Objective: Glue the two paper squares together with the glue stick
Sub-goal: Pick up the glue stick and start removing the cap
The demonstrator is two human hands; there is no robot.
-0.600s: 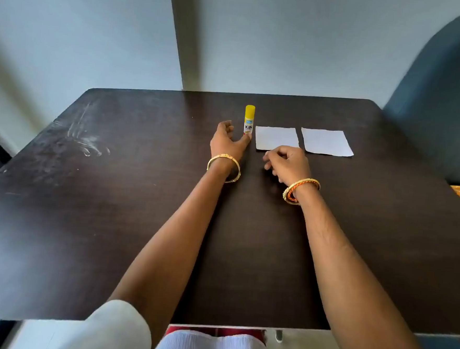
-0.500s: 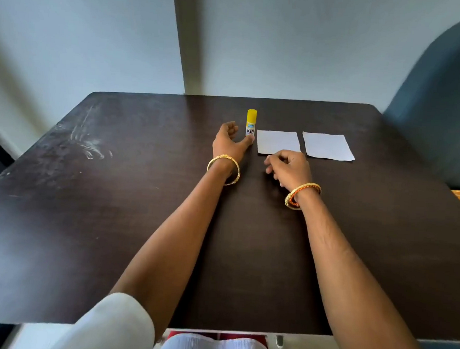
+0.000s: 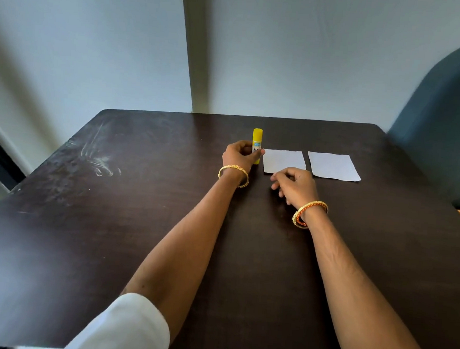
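Observation:
A yellow glue stick (image 3: 257,138) stands upright on the dark table (image 3: 111,220), its cap on. My left hand (image 3: 238,156) is wrapped around its lower half, thumb on the right side and fingers on the left. Two white paper squares lie flat side by side to the right of it: the nearer square (image 3: 283,159) and the farther-right square (image 3: 333,166). My right hand (image 3: 294,185) rests loosely curled on the table just in front of the left square, holding nothing and covering that square's near edge.
A dark teal chair back (image 3: 445,121) rises at the table's right side. A grey wall with a vertical strip (image 3: 194,49) stands behind the far edge. Pale scuff marks (image 3: 99,159) show on the table's left part.
My left hand has closed its thumb and fingers around the glue stick, which it was only touching at the side before. My right hand has stayed in place.

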